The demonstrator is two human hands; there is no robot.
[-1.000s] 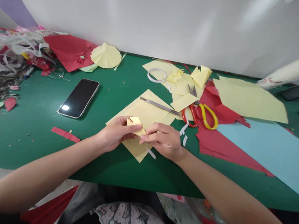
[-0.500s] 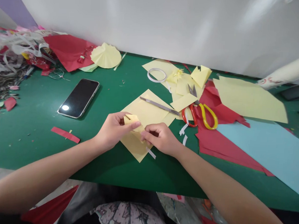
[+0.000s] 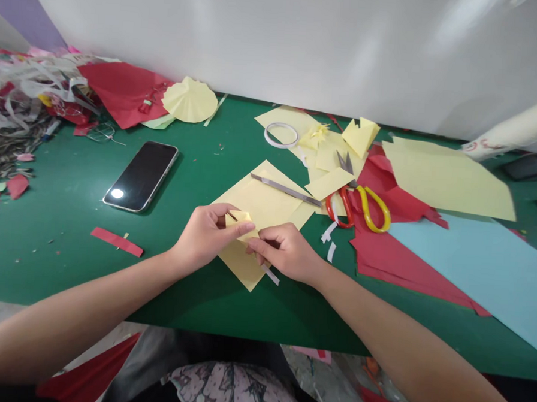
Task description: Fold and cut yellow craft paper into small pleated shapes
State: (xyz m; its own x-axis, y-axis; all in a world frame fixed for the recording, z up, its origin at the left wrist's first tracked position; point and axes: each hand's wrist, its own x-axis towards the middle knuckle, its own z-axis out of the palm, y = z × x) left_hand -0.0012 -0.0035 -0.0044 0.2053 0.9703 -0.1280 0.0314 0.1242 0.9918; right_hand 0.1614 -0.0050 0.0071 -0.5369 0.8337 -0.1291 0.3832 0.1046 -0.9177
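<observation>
A small folded piece of yellow paper is pinched between the thumb and fingers of my left hand. My right hand has its fingers curled and closed on the lower right edge of that same piece; its fingertips partly hide the edge. Both hands hover over flat yellow paper sheets on the green table. A narrow white strip lies by my right fingers. Just beyond the hands, slim metal tweezers rest across the sheets.
Scissors with red and yellow handles lie right, among red paper and blue paper. A tape roll sits behind. A phone and pleated yellow paper are left, with heaped scraps farther out.
My left hand has shifted slightly right and down, tilting the folded yellow paper. My right fingertips have moved a little left along its lower edge.
</observation>
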